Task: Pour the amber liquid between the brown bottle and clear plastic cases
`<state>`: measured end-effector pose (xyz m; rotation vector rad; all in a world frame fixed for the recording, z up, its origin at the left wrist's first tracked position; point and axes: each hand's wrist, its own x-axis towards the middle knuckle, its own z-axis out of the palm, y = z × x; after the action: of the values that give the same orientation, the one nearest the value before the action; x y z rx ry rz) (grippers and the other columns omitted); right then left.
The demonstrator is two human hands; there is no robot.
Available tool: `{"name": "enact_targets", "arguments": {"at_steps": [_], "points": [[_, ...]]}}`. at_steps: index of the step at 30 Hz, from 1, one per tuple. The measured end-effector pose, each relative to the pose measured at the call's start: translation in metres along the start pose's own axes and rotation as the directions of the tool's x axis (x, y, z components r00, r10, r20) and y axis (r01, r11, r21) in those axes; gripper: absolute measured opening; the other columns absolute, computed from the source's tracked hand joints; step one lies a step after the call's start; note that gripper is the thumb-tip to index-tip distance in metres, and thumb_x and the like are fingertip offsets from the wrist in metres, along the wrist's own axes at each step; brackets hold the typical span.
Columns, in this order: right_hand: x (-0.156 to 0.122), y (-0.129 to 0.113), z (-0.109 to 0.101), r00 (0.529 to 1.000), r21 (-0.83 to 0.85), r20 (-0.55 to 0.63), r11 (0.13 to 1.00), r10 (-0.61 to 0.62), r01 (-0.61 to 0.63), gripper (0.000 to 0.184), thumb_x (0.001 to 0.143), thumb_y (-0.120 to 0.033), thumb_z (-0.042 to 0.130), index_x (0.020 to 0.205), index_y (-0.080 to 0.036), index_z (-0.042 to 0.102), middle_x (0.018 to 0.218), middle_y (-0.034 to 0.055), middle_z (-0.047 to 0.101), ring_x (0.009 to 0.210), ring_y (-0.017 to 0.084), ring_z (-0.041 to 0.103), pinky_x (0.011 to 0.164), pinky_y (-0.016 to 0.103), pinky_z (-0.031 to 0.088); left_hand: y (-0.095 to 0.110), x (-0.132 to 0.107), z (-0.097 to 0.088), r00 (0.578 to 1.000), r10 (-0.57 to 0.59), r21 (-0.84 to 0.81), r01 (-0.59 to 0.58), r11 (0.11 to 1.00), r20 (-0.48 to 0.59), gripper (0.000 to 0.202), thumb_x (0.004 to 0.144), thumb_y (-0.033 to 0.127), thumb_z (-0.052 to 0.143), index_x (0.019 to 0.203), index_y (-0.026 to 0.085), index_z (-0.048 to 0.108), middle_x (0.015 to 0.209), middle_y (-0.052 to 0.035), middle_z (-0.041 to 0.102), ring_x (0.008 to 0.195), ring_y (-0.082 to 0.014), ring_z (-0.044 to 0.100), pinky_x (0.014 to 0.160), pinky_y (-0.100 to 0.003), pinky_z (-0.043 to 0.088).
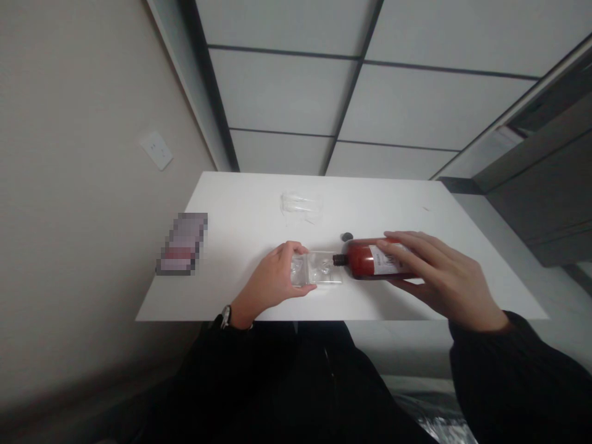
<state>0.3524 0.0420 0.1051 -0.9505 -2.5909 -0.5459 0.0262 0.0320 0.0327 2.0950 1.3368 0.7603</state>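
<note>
Black sleeves (509,370) nearest, then one uncapped red bottle (365,259) over a white table (240,234).
Right hand (444,271) wraps the bottle, fingers (402,246) spread across its white label (382,262); left hand (272,277) pinches one clear plastic pouch (321,268) at the bottle's neck. One black cap (346,237) lies just beside the bottle; a second clear pouch (300,206) lies beyond it; one pixelated object (182,243) sits well left.
</note>
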Motion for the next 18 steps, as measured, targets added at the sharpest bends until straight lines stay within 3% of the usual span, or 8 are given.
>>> {"name": "enact_targets", "arguments": {"at_steps": [18], "points": [[0.0032, 0.0016, -0.0067, 1.000, -0.007, 0.009, 1.000, -0.007, 0.007, 0.057, 0.097, -0.015, 0.068, 0.152, -0.020, 0.051, 0.136, 0.0171, 0.072, 0.118, 0.034, 0.072, 0.091, 0.046, 0.064, -0.0015, 0.0001, -0.0007, 1.000, 0.009, 0.001, -0.009, 1.000, -0.001, 0.063, 0.074, 0.030, 0.088, 0.119, 0.026, 0.044, 0.128, -0.0093, 0.068, 0.119, -0.0319, 0.069, 0.105, -0.051, 0.055]]}}
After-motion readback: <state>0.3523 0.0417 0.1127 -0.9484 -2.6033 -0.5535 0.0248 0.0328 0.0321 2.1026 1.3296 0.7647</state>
